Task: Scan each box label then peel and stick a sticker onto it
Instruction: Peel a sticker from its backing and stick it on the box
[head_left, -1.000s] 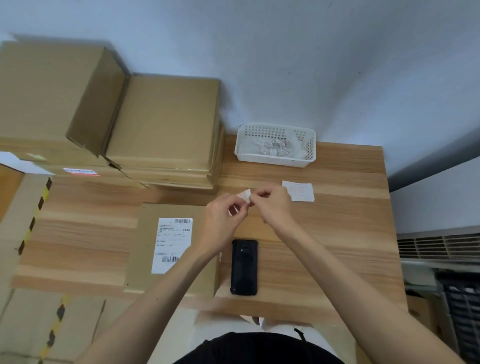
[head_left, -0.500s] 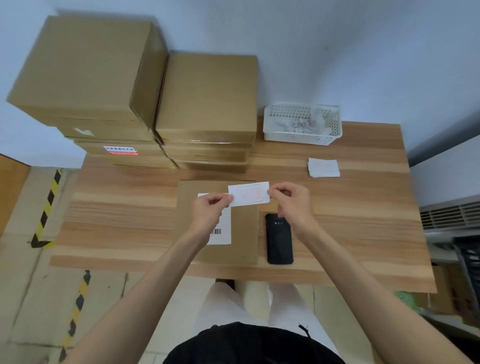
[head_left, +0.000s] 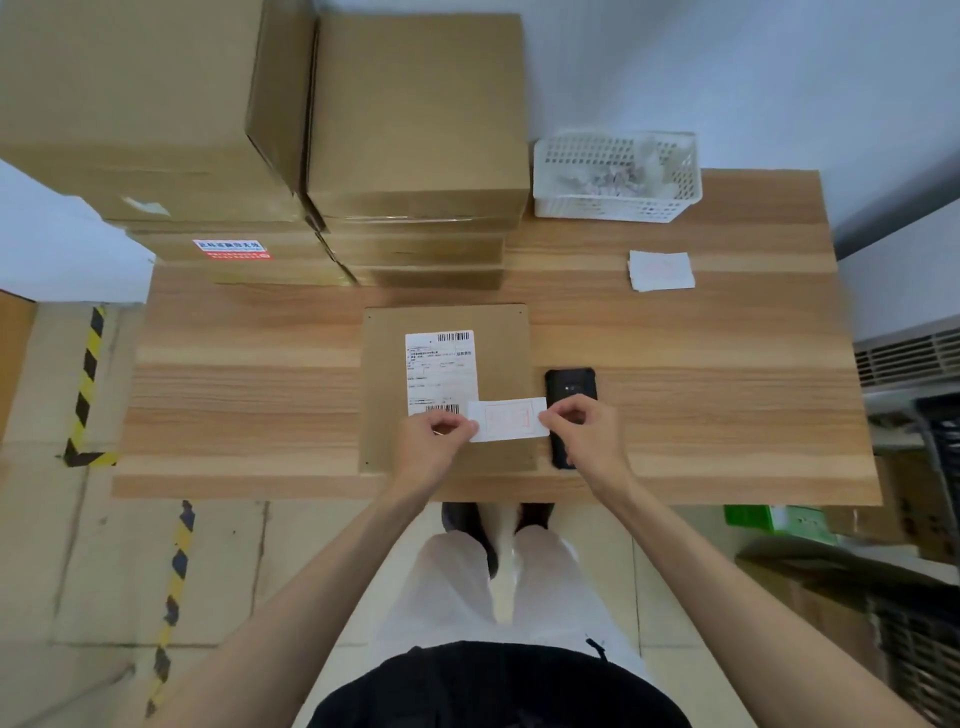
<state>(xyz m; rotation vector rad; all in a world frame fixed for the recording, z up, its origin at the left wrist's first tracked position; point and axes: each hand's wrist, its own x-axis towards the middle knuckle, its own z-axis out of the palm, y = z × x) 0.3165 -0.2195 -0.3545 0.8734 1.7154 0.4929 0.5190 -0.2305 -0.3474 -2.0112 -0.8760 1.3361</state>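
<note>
Pinching sticker (head_left: 509, 420) by both ends: left hand (head_left: 434, 441), right hand (head_left: 582, 431), over box (head_left: 447, 467). Label (head_left: 440, 371) just beyond left hand; phone (head_left: 570, 382) under right hand.

Soft, even indoor light fills the frame, bright without harsh glare. The counter (head_left: 727, 364) shows a mild sheen in pale bands across its wood grain. Shadows are faint; the stacked cartons (head_left: 415, 114) at upper left cast a dim one on the wall. Wide-angle distortion bends the counter edges and stretches the forearms at the bottom. Frame corners are smeared, small print unreadable
</note>
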